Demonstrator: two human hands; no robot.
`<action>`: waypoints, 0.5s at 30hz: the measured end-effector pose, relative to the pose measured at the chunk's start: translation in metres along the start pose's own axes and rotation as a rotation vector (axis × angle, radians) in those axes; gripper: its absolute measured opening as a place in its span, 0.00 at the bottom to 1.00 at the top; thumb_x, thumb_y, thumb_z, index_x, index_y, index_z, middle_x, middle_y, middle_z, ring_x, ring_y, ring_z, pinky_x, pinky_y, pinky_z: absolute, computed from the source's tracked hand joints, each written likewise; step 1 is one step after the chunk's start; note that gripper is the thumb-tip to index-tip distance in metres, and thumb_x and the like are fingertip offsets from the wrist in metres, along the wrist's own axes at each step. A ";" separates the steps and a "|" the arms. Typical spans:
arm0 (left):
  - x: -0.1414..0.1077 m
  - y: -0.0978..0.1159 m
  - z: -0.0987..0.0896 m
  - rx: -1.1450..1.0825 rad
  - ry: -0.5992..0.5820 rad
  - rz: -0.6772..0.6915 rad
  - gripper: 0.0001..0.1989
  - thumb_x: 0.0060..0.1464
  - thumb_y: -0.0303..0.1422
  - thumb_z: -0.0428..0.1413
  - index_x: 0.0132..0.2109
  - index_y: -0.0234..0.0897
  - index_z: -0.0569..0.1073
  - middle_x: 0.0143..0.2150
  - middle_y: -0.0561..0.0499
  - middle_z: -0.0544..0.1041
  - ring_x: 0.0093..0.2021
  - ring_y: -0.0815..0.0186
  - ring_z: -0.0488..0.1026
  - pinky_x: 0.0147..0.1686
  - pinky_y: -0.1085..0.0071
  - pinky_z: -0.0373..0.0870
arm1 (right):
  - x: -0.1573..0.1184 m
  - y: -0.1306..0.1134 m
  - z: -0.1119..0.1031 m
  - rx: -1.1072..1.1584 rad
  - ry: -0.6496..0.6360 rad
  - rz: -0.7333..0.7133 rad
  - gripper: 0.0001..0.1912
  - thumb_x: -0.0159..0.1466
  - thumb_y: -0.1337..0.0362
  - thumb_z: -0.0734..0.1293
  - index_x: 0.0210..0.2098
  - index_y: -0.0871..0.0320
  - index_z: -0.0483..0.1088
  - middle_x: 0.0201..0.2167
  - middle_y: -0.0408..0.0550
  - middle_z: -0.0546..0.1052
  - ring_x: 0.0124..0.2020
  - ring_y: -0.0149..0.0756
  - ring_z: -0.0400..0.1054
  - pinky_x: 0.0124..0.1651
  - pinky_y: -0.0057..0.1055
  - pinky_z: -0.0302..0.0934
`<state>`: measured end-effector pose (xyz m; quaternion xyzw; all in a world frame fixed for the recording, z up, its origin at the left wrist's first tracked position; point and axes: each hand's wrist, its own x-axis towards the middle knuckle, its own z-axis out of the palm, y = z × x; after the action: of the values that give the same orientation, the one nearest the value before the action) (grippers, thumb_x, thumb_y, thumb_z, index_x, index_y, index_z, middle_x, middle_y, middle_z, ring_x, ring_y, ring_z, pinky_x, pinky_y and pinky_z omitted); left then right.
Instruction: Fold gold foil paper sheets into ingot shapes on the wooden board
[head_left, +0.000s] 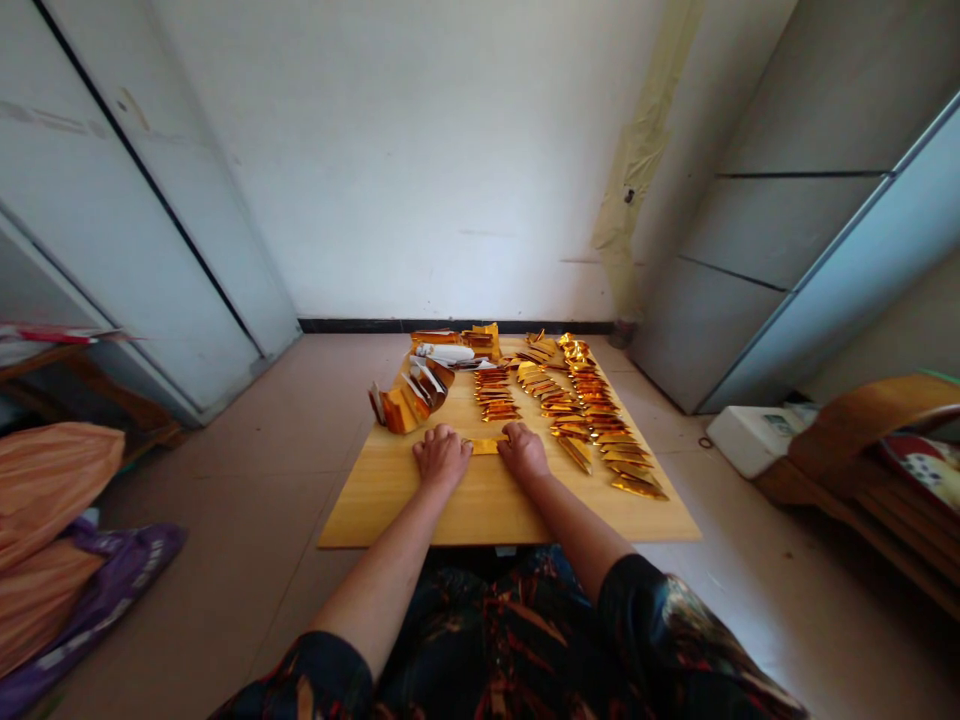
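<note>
A narrow folded strip of gold foil paper [486, 447] lies flat on the wooden board [480, 510] in front of me. At its left end, my left hand [444, 455] is closed with its fingers pressing the paper down. My right hand [523, 452] grips the other end in the same way, fingers curled. Just beyond my hands lies a short row of folded gold pieces [495, 395]. Loose gold and white sheets [409, 400], bent upward, rest past my left hand. Past my right hand lies a pointed folded gold piece [574, 453].
Long rows of folded gold pieces [600, 400] run along the board's right side. A white patterned bundle [444, 353] sits at the back. Plastic bags [52, 540] lie left on the floor. A grey cabinet [750, 210] and a wooden seat [855, 470] stand right.
</note>
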<state>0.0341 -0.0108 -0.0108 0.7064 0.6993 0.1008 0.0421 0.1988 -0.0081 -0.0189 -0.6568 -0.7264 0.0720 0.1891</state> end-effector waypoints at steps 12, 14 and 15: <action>-0.002 0.005 -0.004 0.035 0.020 -0.012 0.17 0.56 0.41 0.45 0.42 0.40 0.75 0.50 0.43 0.69 0.51 0.53 0.62 0.46 0.56 0.60 | 0.003 -0.005 -0.001 -0.096 -0.036 0.024 0.09 0.64 0.65 0.58 0.40 0.57 0.68 0.40 0.50 0.73 0.37 0.36 0.67 0.39 0.29 0.55; -0.002 0.004 -0.003 0.038 0.021 -0.017 0.17 0.56 0.41 0.45 0.42 0.40 0.75 0.50 0.43 0.69 0.51 0.53 0.62 0.46 0.56 0.60 | 0.002 -0.006 -0.002 -0.113 -0.047 0.023 0.09 0.64 0.65 0.58 0.41 0.57 0.68 0.39 0.50 0.73 0.37 0.36 0.67 0.39 0.29 0.55; -0.002 0.004 -0.002 0.039 0.021 -0.018 0.17 0.56 0.41 0.45 0.42 0.39 0.75 0.50 0.43 0.69 0.51 0.53 0.62 0.46 0.56 0.60 | 0.002 -0.006 -0.002 -0.121 -0.053 0.022 0.09 0.64 0.65 0.58 0.41 0.58 0.68 0.40 0.50 0.72 0.37 0.36 0.67 0.39 0.29 0.56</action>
<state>0.0379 -0.0131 -0.0080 0.6996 0.7079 0.0942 0.0220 0.1937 -0.0071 -0.0139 -0.6730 -0.7268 0.0472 0.1288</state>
